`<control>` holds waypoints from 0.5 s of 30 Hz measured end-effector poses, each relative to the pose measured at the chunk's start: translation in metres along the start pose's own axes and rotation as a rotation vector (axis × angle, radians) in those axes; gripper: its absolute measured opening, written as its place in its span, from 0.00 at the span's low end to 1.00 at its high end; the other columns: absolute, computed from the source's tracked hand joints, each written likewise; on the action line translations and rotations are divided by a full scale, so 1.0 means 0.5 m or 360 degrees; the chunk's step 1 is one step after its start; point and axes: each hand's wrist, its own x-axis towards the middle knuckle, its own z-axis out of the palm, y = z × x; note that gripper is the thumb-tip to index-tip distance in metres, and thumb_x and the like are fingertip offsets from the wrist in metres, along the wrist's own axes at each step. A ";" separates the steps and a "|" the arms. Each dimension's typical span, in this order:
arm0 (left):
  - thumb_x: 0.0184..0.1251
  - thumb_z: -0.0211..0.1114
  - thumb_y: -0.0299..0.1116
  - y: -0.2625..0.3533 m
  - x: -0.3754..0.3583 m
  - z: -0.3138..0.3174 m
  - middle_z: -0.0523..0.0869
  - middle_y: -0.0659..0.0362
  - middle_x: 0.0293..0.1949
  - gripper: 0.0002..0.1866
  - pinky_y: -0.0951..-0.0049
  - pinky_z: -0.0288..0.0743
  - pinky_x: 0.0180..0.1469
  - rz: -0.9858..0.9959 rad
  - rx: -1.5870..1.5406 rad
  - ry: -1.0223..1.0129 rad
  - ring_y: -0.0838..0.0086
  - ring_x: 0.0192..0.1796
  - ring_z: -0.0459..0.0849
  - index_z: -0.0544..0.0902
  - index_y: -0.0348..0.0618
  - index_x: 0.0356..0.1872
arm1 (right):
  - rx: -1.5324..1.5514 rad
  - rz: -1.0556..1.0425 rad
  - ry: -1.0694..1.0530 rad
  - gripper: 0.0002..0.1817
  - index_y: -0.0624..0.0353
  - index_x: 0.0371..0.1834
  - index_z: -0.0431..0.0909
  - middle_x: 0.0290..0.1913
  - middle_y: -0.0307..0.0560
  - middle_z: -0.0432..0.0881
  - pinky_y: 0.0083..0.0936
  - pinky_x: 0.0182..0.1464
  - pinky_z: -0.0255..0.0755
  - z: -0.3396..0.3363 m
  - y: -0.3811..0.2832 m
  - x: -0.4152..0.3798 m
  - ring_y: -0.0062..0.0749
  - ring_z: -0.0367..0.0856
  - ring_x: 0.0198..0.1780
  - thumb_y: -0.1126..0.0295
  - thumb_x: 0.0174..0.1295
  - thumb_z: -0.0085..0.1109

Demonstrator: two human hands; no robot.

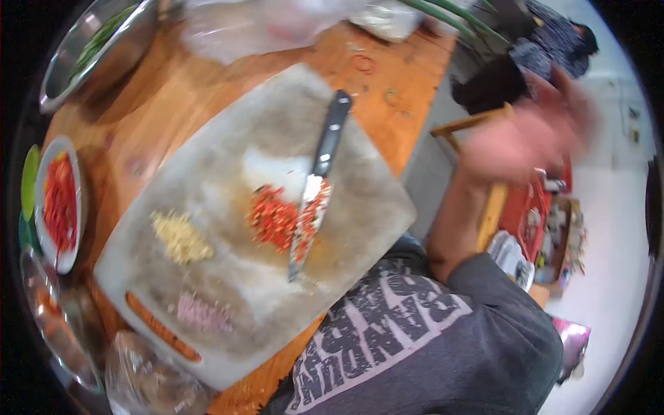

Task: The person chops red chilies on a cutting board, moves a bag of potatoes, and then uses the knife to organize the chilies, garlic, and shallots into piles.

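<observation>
My right hand (532,131) is raised off the table at the upper right, blurred by motion, its fingers too smeared to read. It is nearest to the table edge and away from the cutting board (228,159). My left hand is out of view. A black-handled knife (332,131) lies on the board, its blade across chopped red chili (271,218). To the left is a pile of minced yellowish garlic (181,237). Lower down sits a small heap of chopped pale purple pieces (204,312).
A metal bowl with greens (138,52) stands upper left, a white dish of red peppers (77,207) below it. Plastic bags (242,28) lie along the top, another bag (149,377) at lower left. A box of items (564,242) is at the right.
</observation>
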 end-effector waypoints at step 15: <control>0.78 0.57 0.40 -0.096 0.029 -0.037 0.72 0.44 0.72 0.28 0.61 0.55 0.78 -0.0177 0.0413 -0.0242 0.53 0.76 0.67 0.68 0.40 0.74 | 0.0364 0.1215 -0.0492 0.18 0.59 0.29 0.75 0.25 0.34 0.73 0.14 0.26 0.51 0.068 -0.015 -0.111 0.12 0.60 0.23 0.62 0.78 0.51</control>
